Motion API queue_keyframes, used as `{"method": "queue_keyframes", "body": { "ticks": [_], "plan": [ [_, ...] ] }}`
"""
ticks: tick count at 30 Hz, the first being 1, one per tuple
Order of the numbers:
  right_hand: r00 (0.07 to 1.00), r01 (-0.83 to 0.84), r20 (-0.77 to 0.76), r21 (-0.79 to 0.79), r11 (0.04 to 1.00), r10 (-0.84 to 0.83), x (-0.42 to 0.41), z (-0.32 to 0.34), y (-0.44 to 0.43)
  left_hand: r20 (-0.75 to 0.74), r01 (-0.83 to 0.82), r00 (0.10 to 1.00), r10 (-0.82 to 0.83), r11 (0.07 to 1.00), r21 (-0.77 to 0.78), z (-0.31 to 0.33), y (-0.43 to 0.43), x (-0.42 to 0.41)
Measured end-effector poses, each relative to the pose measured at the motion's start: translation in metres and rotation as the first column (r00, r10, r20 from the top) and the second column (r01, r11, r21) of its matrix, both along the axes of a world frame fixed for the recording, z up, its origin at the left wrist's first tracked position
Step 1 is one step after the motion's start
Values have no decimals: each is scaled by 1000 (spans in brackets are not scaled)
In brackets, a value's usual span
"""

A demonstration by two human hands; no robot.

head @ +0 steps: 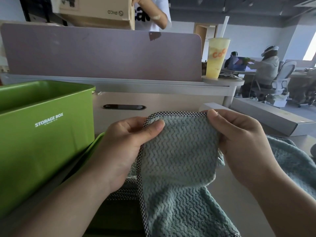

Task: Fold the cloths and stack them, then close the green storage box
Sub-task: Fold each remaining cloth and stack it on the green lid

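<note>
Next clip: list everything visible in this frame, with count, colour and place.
held cloth: 1, teal with checked trim, centre
second cloth: 1, teal, desk at right
storage box: 1, green, left, open
lid: 1, green, beside the box's right side
divider: 1, mauve, behind desk
cup: 1, yellow, right of divider
cardboard box: 1, brown, top, beyond divider
left hand: 1, grips held cloth's upper left corner
right hand: 1, grips its upper right corner

Light: soft daylight, seemingly from your right-hand window [310,50].
Edges: your wide lens bows them.
Background: slightly blurred.
</note>
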State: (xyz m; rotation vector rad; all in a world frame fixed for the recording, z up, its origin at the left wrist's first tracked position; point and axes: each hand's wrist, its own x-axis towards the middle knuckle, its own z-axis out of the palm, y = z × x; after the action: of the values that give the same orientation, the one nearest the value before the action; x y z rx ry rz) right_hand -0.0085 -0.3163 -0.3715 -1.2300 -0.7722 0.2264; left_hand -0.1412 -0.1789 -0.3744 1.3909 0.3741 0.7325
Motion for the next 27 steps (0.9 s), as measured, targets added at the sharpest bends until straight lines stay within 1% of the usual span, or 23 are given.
{"method": "queue_keyframes", "body": {
  "ticks": [2, 3, 4, 6, 7, 8, 10, 11, 13, 15, 18, 20, 22, 24, 25, 26, 27],
  "plan": [
    [1000, 21, 18, 13, 1000, -21, 0, 0, 0, -31, 69, 997, -72, 995, -68, 2, -1, -2],
    [999, 38, 27, 19, 999, -39, 0, -1, 0, -68, 133, 988, -140, 986, -103, 3, -2, -3],
    [998, 58, 31, 21, 998, -59, 0, -1, 0, -111, 211, 968, -227, 968, -134, 4, -2, -5],
    [997, 77, 4, 28, 997, -78, 1, 0, -1, -181, 367, 900, -397, 913, -179, 5, -2, -8],
    [997, 71, -19, 26, 997, -71, 0, 0, -1, -200, 420, 869, -453, 888, -187, 4, -2, -9],
    [997, 57, -47, 20, 998, -56, 0, 0, 0, -207, 441, 855, -475, 877, -191, 2, -3, -9],
    [990, -8, -139, -14, 1000, 6, 0, 2, 0, -196, 412, 872, -449, 888, -202, 0, -4, -8],
    [980, -62, -191, -58, 996, 50, 0, 2, 0, -189, 386, 885, -426, 897, -215, -1, -4, -7],
    [955, -208, -251, -176, 962, 161, 1, 4, -1, -161, 345, 905, -393, 902, -259, 1, -3, -5],
    [931, -309, -276, -242, 920, 240, 1, 4, -2, -131, 313, 922, -364, 901, -300, 1, -1, -4],
    [928, -278, -309, -206, 938, 207, 0, 3, -1, -115, 269, 933, -340, 875, -403, 0, 3, -4],
    [928, -248, -324, -169, 954, 184, -1, 2, 0, -86, 285, 931, -354, 855, -434, -1, 6, -3],
    [919, -220, -364, -145, 965, 154, -3, 3, 0, -84, 256, 943, -321, 866, -430, 1, 1, 5],
    [900, -193, -418, -124, 973, 125, -3, 3, 1, -79, 177, 972, -220, 914, -364, 2, -1, 7],
    [890, -176, -442, -119, 977, 107, -2, 3, 1, -86, 224, 960, -266, 916, -334, 2, -2, 7],
    [881, -159, -464, -121, 980, 86, -1, 2, 2, -94, 324, 923, -374, 884, -338, 1, -4, 6],
    [873, -153, -482, -133, 979, 71, 0, 1, 2, -107, 388, 887, -448, 852, -350, 0, -5, 3]
  ]
}}
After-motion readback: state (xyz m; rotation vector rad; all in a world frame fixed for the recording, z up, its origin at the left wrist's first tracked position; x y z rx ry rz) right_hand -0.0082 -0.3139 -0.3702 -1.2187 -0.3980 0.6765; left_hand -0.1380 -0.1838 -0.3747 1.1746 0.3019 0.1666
